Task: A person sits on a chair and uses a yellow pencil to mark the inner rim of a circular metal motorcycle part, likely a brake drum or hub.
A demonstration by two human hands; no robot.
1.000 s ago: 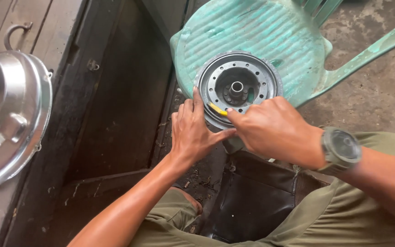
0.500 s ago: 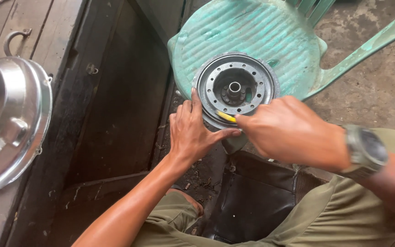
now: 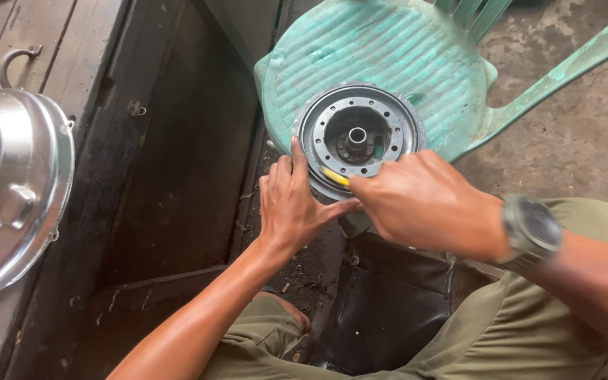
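Head view. Round grey metal pulley disc [image 3: 357, 137] lies flat, open face up, on the near edge of the ribbed green plastic chair seat [image 3: 388, 56]. Its axis points up toward the camera; a ring of small holes circles a recessed hub. Surface dull and grimy.

Left hand [image 3: 295, 204]: palm down, fingers spread flat against the disc's near-left rim, pressing rather than clasping.

Right hand [image 3: 423, 200]: knuckles up, curled closed around a small yellow-tipped tool [image 3: 336, 176] held against the disc's near rim. Dark wristwatch [image 3: 533, 229] on that wrist.

Far left: polished steel domed cover [image 3: 15, 190] on worn wooden planks [image 3: 72, 42].
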